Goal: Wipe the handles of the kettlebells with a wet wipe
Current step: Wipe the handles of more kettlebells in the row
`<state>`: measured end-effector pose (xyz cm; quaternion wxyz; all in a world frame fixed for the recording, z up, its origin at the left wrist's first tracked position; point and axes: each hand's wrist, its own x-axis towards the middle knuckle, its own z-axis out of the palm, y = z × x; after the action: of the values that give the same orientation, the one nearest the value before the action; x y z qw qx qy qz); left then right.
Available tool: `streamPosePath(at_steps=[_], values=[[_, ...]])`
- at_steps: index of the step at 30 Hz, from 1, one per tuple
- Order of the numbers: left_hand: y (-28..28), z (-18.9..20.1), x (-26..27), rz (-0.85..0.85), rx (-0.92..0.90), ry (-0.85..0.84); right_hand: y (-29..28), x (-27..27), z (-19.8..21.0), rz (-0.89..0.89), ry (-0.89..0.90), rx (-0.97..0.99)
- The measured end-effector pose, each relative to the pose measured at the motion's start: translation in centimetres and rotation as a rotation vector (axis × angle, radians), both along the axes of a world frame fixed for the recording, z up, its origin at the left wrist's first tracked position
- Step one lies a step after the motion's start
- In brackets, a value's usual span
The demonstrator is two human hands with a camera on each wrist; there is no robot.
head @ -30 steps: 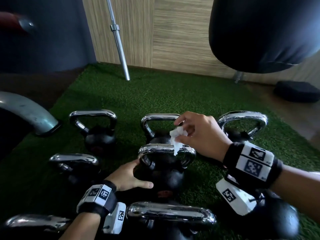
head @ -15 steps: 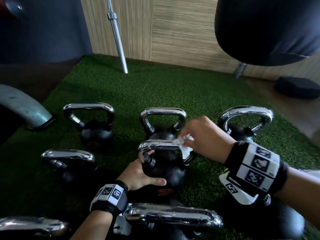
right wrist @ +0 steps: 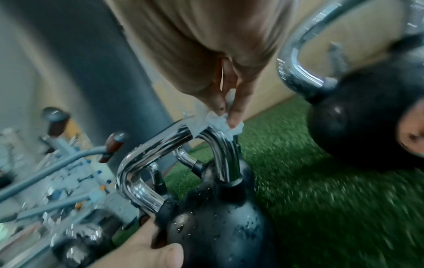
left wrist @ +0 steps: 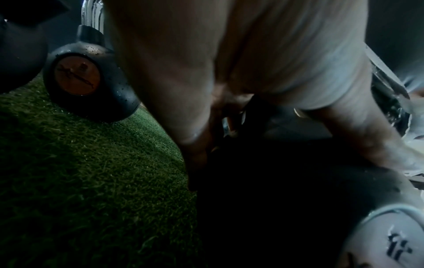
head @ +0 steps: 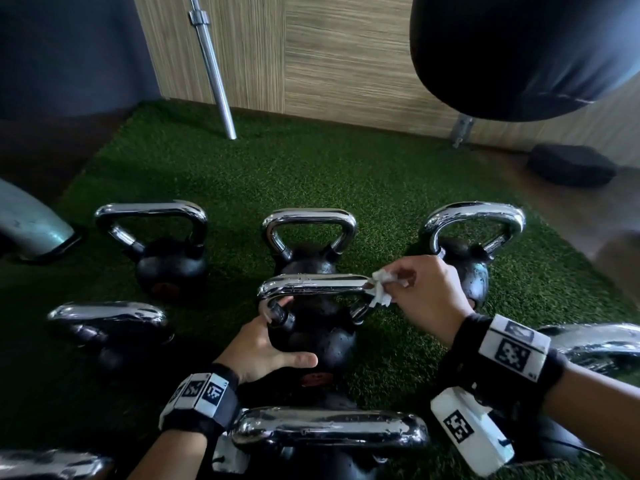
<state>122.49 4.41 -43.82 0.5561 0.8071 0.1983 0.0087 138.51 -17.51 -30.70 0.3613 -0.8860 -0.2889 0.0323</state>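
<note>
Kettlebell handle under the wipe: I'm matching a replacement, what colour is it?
Shiny chrome silver handle, on a black kettlebell body; clearest in the right wrist view.

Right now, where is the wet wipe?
In the head view, the wet wipe is pinched in the right hand, against the right corner of the centre kettlebell's handle.

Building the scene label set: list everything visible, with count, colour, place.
black kettlebells with chrome handles: at least eight, some cut off by the frame, in rows on turf
white wet wipe: one, at the right corner of the centre handle
green artificial turf: one, floor
steel barbell: one, leaning on the wood wall
black punching bag: one, top right
black pad: one, far right floor
left hand: holds the centre kettlebell's body
right hand: pinches the wipe
</note>
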Motion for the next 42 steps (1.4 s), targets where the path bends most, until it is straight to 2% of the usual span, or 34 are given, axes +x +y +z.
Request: streamPosePath(at_steps=[5, 10, 14, 19, 23, 25, 28, 30, 32, 34, 38, 42], values=[[0.1, -0.1, 0.0, -0.002, -0.023, 0.015, -0.2, 0.5, -1.1, -0.106, 0.229, 0.163], [-0.1, 0.4, -0.2, -0.010, -0.035, -0.008, 0.0, -0.3, -2.8, -0.183, 0.714, 0.362], [-0.2, 0.6, -0.2, -0.012, -0.027, -0.023, 0.6, -0.1, -3.5, -0.147, 0.791, 0.351], [-0.3, 0.7, -0.3, -0.003, -0.004, 0.015, 1.1, 0.3, -4.4, -0.150, 0.809, 0.239], [0.7, 2.3, -0.7, -0.134, 0.134, 0.136, 0.7, 1.3, -3.3, -0.211, 0.460, 0.177], [2.1, 3.2, -1.3, -0.099, 0.179, 0.153, 0.5, 1.4, -1.2, -0.215, 0.333, 0.201], [3.7, 5.5, -2.0, 0.142, 0.235, -0.095, 0.5, 0.9, 2.4, -0.155, 0.266, 0.305], [3.3, 9.3, -2.0, 0.276, 0.265, -0.313, 0.9, 0.0, 4.7, -0.010, 0.348, 0.454], [2.1, 13.0, -1.8, 0.213, 0.166, -0.513, 1.4, -1.0, 6.2, 0.133, 0.467, 0.521], [0.6, 15.8, -1.6, 0.076, 0.101, -0.630, 2.0, -1.7, 7.1, 0.217, 0.616, 0.554], [-1.2, 17.8, -0.7, -0.086, 0.172, -0.678, 3.4, -2.7, 7.7, 0.321, 0.894, 0.642], [-1.5, 17.3, -0.2, -0.075, 0.143, -0.705, 4.0, -3.0, 7.4, 0.340, 1.016, 0.688]])
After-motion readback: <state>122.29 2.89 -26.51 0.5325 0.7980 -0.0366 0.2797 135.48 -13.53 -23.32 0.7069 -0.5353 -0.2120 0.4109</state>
